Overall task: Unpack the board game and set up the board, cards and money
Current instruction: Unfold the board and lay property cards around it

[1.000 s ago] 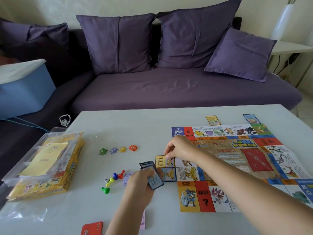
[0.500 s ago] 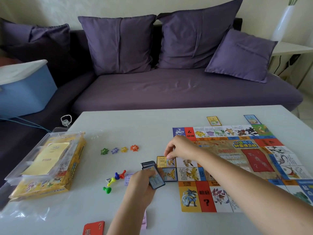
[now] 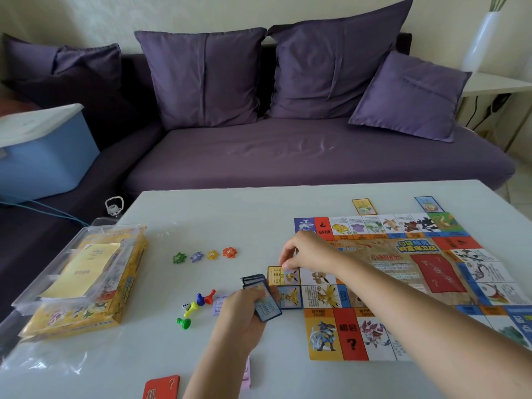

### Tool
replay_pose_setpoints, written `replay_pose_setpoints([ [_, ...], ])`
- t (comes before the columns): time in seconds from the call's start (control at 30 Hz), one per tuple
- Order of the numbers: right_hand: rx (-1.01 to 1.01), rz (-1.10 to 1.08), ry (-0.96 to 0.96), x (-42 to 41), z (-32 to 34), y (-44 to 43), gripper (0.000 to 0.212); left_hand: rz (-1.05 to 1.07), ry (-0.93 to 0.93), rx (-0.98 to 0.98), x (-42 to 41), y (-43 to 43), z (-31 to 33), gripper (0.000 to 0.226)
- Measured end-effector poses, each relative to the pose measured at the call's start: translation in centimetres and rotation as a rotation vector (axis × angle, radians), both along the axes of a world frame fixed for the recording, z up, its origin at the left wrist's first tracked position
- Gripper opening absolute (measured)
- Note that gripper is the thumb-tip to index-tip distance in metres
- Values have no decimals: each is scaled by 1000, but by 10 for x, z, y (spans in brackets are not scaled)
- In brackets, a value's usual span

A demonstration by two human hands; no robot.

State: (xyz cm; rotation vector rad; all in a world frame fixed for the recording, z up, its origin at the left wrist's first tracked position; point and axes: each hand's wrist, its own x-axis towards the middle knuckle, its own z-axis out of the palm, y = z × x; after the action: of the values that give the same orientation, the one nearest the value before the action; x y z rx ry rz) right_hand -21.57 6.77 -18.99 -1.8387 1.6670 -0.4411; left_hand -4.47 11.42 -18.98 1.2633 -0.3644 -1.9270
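The colourful game board [image 3: 403, 272] lies unfolded on the right half of the white table [image 3: 230, 214]. My left hand [image 3: 241, 315] grips a fanned stack of property cards [image 3: 263, 298] beside the board's left edge. My right hand [image 3: 305, 251] presses its fingertips on a yellow property card [image 3: 280, 275] laid against that edge, just above a blue card [image 3: 289, 296]. Two more cards [image 3: 364, 206] lie along the board's far edge. A red chance card pile [image 3: 161, 387] sits at the front edge, with purple money [image 3: 247, 372] partly hidden behind my left forearm.
The yellow game box [image 3: 86, 286] with a clear lid and a yellow booklet stands at the left. Several star tokens [image 3: 204, 255], plastic pawns [image 3: 198, 305] and a die lie mid-table. Crumpled clear wrap [image 3: 37, 367] lies front left. A purple sofa [image 3: 288, 156] is behind.
Both hands have stayed almost still; my right hand keeps its fingertips on the yellow card at the board's edge. The view has shifted slightly.
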Motion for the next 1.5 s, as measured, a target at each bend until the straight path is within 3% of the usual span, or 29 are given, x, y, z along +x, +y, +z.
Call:
replay_pose_setpoints([
  [0.23,-125,-107,-104,-16,31,12,4,13,55,-17,2,2,4,27],
  [0.47,-138,-187,-204,-34,65,49,6,-76,120,-193,5,12,27,23],
  [0.63,-46,-156,-309,-29,75,91,8,-178,21,-347,-2,28,36,13],
  [0.8,-2,-148,-471,-24,77,125,14,-307,-126,-475,-13,41,29,22],
  [1.0,-26,-254,-489,-26,68,142,22,-396,-287,-574,-30,58,33,23],
  [1.07,-35,-255,-454,-28,62,145,21,-421,-320,-561,-33,63,31,21],
  [1.17,-12,-267,-432,-34,52,148,14,-459,-269,-478,-37,71,28,40],
  [1.3,7,-270,-447,-45,46,149,4,-407,-144,-339,-39,76,27,15],
  [1.5,-10,-211,-457,-62,47,151,47,-298,-73,-276,-39,70,29,15],
])
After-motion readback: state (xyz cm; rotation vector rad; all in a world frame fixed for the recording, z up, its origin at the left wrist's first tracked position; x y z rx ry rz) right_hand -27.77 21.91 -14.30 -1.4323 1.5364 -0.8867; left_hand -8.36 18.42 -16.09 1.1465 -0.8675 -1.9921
